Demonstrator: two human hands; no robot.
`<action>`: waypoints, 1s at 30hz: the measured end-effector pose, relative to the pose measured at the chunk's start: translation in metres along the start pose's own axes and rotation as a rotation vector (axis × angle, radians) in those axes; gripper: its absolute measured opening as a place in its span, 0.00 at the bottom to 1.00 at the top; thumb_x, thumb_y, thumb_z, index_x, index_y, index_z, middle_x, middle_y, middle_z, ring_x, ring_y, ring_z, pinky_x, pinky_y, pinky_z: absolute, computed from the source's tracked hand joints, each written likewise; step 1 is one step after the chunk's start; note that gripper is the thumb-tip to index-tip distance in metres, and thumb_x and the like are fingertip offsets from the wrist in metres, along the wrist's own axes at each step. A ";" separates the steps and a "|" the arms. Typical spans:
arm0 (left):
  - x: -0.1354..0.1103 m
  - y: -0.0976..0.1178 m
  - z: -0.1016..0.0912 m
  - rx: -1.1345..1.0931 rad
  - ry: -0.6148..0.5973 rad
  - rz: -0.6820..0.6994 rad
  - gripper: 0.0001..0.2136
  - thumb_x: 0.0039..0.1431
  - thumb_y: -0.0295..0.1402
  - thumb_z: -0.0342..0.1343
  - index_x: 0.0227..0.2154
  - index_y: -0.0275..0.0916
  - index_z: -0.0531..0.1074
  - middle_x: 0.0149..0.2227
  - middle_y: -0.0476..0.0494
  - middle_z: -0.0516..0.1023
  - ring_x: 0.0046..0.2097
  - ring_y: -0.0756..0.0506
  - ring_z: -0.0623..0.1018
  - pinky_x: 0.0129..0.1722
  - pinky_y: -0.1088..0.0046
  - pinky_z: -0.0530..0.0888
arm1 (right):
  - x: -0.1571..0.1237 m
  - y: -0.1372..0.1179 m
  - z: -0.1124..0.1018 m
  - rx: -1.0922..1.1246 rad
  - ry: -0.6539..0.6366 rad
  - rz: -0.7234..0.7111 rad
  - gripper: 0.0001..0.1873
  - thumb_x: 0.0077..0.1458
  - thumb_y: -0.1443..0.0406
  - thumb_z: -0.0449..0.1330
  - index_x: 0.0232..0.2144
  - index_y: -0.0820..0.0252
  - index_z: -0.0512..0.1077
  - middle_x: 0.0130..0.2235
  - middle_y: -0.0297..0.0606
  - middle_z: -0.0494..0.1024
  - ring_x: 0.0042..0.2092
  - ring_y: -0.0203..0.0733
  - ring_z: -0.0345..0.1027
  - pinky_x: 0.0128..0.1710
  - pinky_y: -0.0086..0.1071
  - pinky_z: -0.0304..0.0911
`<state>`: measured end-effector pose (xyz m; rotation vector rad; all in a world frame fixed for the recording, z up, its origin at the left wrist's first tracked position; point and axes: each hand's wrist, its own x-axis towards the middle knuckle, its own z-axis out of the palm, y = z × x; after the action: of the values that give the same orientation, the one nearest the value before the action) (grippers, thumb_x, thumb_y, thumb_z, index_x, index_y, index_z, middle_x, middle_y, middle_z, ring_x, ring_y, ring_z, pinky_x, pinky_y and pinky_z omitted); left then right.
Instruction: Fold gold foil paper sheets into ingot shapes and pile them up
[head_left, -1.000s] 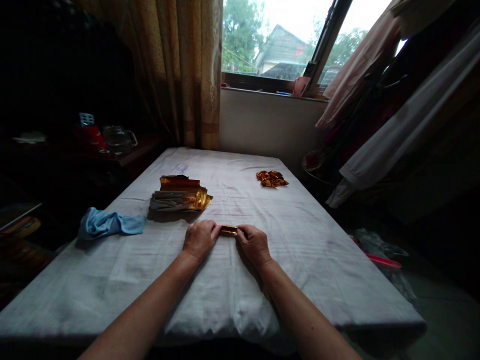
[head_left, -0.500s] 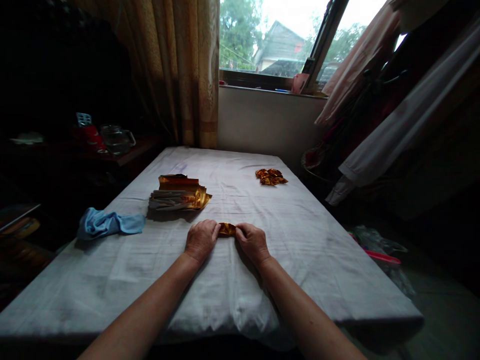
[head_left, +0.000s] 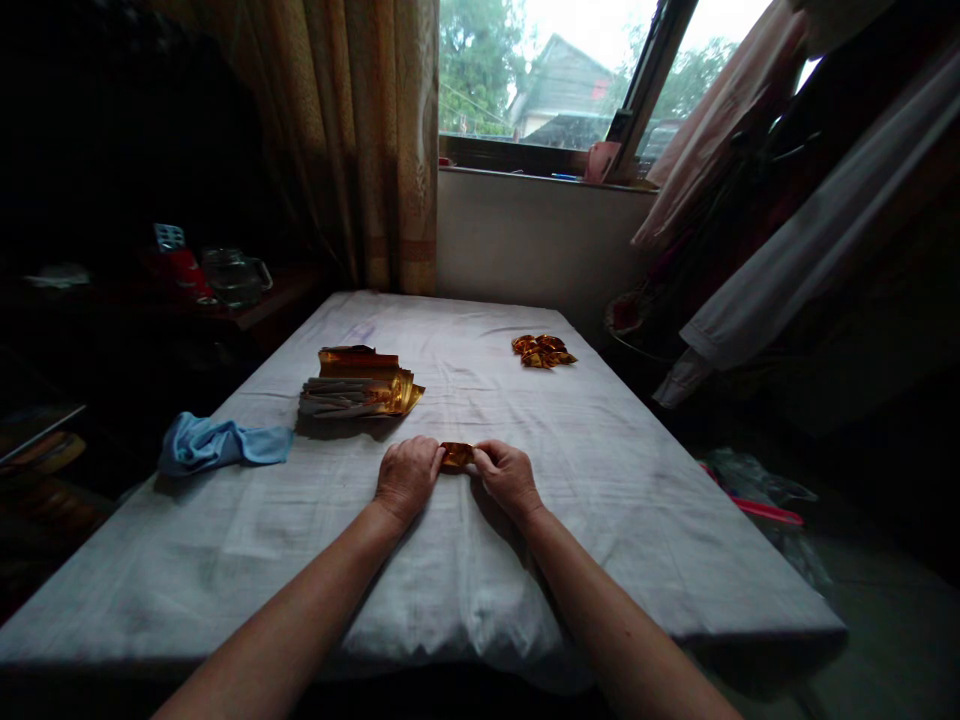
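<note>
Both my hands rest on a white-covered table [head_left: 615, 500], pinching a small folded piece of gold foil paper [head_left: 456, 455] between them. My left hand [head_left: 406, 478] grips its left end with curled fingers. My right hand [head_left: 508, 477] grips its right end the same way. Behind my left hand lies a stack of flat gold paper sheets [head_left: 360, 385]. A small heap of folded gold pieces [head_left: 543, 351] sits at the far right of the table.
A crumpled blue cloth [head_left: 217, 444] lies at the table's left edge. A dark side table holds a glass jug [head_left: 234, 276] and a red object [head_left: 174, 268]. A curtain [head_left: 360, 140], a window, and hanging clothes [head_left: 787, 230] at the right surround the table.
My hands have moved closer together, and the gold piece between them now looks shorter and more bunched than a second ago.
</note>
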<state>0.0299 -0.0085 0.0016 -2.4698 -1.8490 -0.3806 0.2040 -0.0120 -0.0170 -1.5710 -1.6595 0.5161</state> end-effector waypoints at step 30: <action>0.001 -0.018 -0.004 -0.219 0.061 0.012 0.17 0.70 0.39 0.45 0.28 0.40 0.73 0.32 0.43 0.79 0.35 0.45 0.76 0.36 0.71 0.63 | 0.002 -0.002 -0.012 -0.140 -0.013 0.016 0.13 0.56 0.60 0.57 0.28 0.54 0.80 0.28 0.33 0.81 0.30 0.38 0.72 0.32 0.27 0.60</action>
<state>0.0124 -0.0032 0.0033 -2.5704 -1.8589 -0.6850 0.2125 -0.0127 -0.0074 -1.6860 -1.7262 0.4264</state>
